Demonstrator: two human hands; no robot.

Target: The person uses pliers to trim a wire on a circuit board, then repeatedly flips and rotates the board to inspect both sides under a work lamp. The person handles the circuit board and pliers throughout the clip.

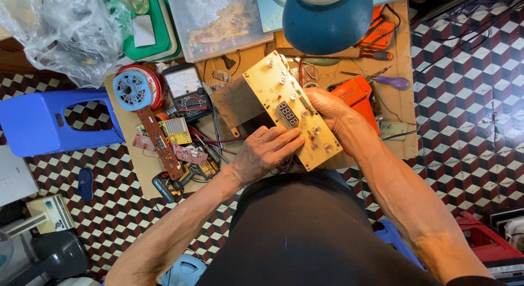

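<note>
A long yellowish circuit board (273, 81) with a small digit display, buttons and small lights is held slanted over the low wooden work table (403, 130). My left hand (266, 151) grips its near edge from below, fingers curled onto the board. My right hand (326, 109) clasps the board's right edge, thumb on its face. Red and dark wires trail under the board near my left hand.
On the table lie an analogue multimeter (185, 89), a wire spool (132, 90), several smaller circuit boards (164, 144), an orange tool (355, 95), screwdrivers (390, 81) and a clear plastic box (221, 21). A blue lamp shade (327, 18) hangs above. A blue stool (43, 122) stands left.
</note>
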